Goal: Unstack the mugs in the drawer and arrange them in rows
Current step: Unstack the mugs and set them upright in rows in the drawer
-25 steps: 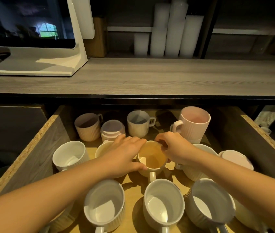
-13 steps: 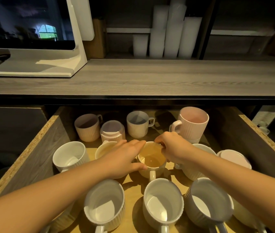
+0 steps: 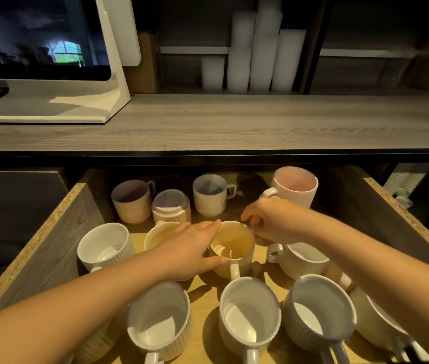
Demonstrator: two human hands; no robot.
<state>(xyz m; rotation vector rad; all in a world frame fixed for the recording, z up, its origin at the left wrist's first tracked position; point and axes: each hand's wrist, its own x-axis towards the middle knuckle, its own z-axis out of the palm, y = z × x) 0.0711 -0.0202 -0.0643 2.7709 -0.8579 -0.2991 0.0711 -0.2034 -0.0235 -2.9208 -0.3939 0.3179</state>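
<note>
Left hand (image 3: pixel 191 249) around yellow mug (image 3: pixel 233 249) (right hand (image 3: pixel 271 222) apart)

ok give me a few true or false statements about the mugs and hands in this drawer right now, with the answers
1. The left hand cups the yellow mug. True.
2. The yellow mug's handle points toward the back of the drawer. False: it points toward the person.
3. One mug in the back row stands upside down. True.
4. The right hand grips the pink mug by its handle. False: it reaches near the yellow mug's far rim.
5. The monitor sits inside the drawer. False: it stands on the countertop.
</note>
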